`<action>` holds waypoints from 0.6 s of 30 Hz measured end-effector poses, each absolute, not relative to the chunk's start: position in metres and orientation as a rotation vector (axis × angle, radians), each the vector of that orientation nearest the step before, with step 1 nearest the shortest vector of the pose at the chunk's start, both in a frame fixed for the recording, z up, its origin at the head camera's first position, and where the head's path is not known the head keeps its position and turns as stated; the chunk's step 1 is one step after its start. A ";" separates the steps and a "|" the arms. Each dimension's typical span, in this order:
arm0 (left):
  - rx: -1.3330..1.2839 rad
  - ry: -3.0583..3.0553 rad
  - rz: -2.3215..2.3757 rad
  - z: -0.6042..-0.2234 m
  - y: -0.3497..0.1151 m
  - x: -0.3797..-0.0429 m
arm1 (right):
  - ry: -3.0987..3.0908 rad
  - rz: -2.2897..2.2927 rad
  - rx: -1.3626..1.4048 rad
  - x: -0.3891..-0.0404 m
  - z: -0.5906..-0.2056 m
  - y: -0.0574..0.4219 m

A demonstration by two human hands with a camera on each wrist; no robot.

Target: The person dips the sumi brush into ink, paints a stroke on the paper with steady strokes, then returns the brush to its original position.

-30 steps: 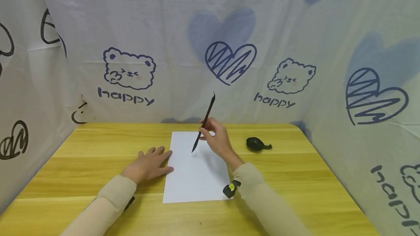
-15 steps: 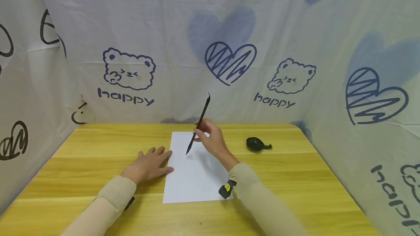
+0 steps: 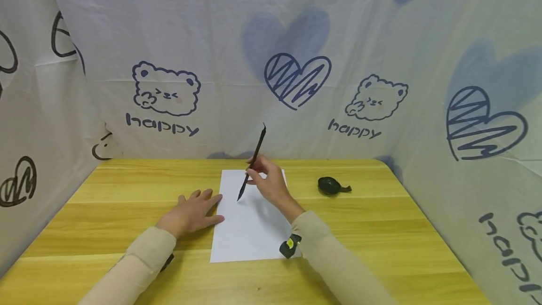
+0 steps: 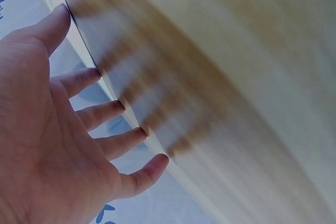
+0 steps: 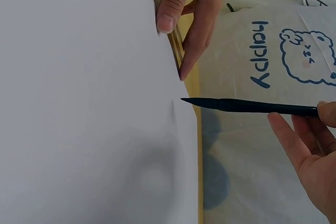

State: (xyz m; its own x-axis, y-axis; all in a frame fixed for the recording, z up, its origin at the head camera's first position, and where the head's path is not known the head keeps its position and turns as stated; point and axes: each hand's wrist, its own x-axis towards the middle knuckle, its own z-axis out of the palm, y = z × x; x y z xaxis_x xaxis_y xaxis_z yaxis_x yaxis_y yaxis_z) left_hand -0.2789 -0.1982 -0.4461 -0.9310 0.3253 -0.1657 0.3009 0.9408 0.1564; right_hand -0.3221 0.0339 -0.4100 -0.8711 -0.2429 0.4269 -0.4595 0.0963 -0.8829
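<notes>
Our right hand (image 3: 273,185) pinches a dark brush (image 3: 258,146) aslant, its tip over the left part of the white paper (image 3: 250,234); our left hand (image 3: 189,214) lies spread, touching the paper's left edge. To the right we see a black object (image 3: 329,186) on the table (image 3: 381,248).

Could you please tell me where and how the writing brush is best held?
I would grip the writing brush by its slim shaft, above the thicker tapered end, coming from the right, where the right hand pinches it. It leans with its upper end to the right and its pointed tip down toward the paper, so that hold should keep the tip free.
</notes>
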 end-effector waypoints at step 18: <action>0.468 2.904 0.184 -0.444 -0.197 -0.277 | -2.312 1.761 0.734 -0.321 -0.412 0.033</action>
